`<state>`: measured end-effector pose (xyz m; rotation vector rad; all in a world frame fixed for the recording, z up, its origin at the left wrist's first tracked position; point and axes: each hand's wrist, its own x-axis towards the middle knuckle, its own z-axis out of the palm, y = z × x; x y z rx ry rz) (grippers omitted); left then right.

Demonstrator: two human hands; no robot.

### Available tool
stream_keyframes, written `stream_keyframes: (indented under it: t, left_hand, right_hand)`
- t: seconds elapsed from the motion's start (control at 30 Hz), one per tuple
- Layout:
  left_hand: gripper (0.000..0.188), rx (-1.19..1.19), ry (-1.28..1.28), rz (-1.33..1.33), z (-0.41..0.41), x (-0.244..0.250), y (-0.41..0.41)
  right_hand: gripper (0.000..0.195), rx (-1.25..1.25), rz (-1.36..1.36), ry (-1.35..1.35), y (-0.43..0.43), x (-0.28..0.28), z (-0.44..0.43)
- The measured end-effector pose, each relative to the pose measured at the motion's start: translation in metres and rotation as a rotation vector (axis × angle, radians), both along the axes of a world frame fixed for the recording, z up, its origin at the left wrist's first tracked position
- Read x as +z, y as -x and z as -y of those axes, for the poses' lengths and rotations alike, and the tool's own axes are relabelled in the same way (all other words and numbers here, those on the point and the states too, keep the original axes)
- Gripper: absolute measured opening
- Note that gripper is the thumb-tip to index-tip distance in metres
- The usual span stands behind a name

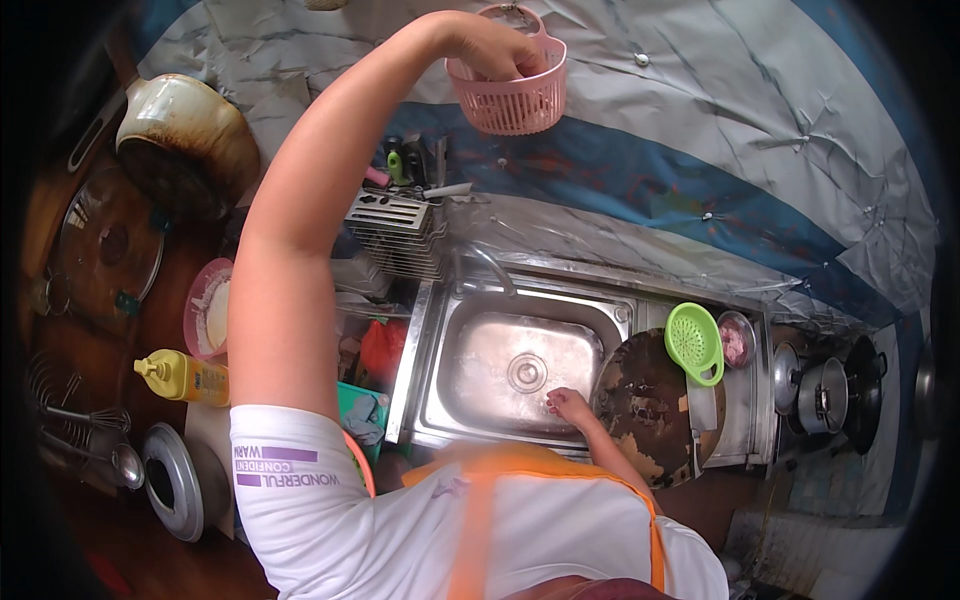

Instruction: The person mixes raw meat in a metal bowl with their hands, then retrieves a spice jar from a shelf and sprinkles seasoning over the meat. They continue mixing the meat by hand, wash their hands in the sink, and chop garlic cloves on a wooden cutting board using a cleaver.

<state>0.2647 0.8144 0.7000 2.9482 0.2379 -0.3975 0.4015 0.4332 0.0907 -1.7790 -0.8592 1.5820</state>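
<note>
My left hand (506, 56) reaches high up into a pink slotted plastic basket (514, 105) that hangs against the sheet-covered wall. The basket's side hides its fingertips, so whether they grip anything is not visible. Lower down, my right hand (568, 405) hovers over the near right part of a stainless steel sink (487, 352), fingers loosely bent and apart, with nothing seen in them. Beside that arm lies a worn round chopping board (637, 405). A cleaver (702, 412) rests on it, partly beneath a green plastic strainer (684, 337).
A metal bowl of pink meat (731, 341) is right of the strainer. Left of the sink stand a wire rack with utensils (394, 214) and a red plastic bag (382, 349). Farther left are a stained pot (187, 112), a yellow pump bottle (187, 377) and a metal lid (174, 480).
</note>
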Motion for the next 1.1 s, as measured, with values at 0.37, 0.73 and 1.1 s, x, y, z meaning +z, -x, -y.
stream_keyframes:
  t: [0.37,0.73,1.1]
  left_hand:
    - [0.034,-0.314,-0.953,-0.276,-0.03,-0.031,-0.031]
    - [0.034,-0.058,-0.434,-0.24,-0.008,-0.004,-0.011]
    - [0.026,-0.062,-0.393,-0.245,-0.012,-0.006,-0.004]
  right_hand:
    - [0.025,-0.062,0.004,-0.018,0.003,0.007,0.005]
    - [0.024,-0.087,-0.092,0.042,-0.001,0.011,0.007]
    - [0.023,-0.107,-0.086,0.051,0.0,0.006,0.002]
